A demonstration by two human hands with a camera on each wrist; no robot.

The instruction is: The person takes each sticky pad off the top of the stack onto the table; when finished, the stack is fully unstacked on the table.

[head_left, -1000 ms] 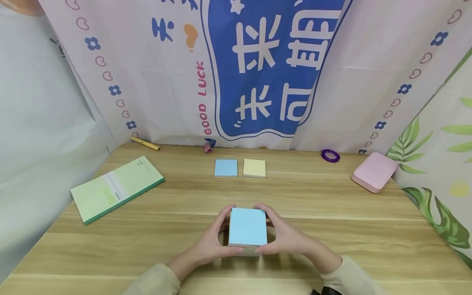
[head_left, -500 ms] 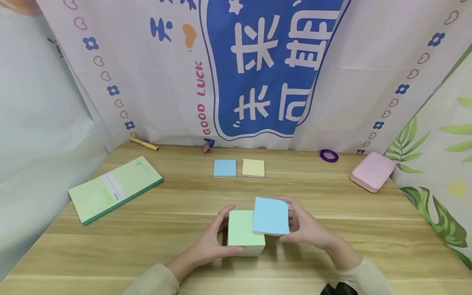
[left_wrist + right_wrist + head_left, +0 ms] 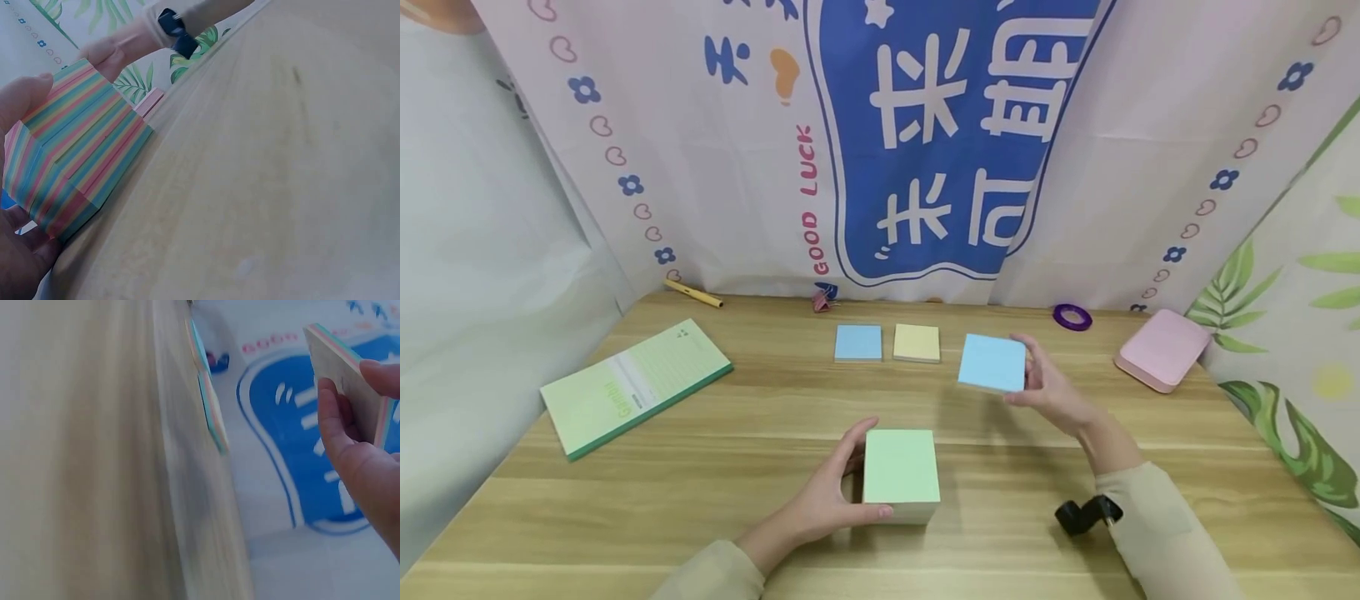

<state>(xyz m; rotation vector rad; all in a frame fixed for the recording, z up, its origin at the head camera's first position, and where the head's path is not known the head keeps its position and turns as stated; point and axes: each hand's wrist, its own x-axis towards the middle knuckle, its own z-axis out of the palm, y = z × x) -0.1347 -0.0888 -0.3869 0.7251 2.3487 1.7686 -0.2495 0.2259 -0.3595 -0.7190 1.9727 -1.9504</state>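
Note:
My left hand grips a thick stack of sticky notes with a pale green top, thumb at the near side and fingers at the far left corner. In the left wrist view, the striped sides of that stack show pink, yellow, green and blue layers. Farther back and to the right, my right hand pinches a blue-topped sticky note pad by its right side, raised off the table. Its grey underside faces the right wrist view, where thumb and fingers hold the pad.
A blue pad and a yellow pad lie side by side at the back. A green notebook and a yellow pen are at left. Behind stand binder clips; purple tape and a pink case lie right.
My right hand has lifted the blue-topped pad off the stack and carried it right and back, exposing the pale green top. The left hand has stayed on the stack.

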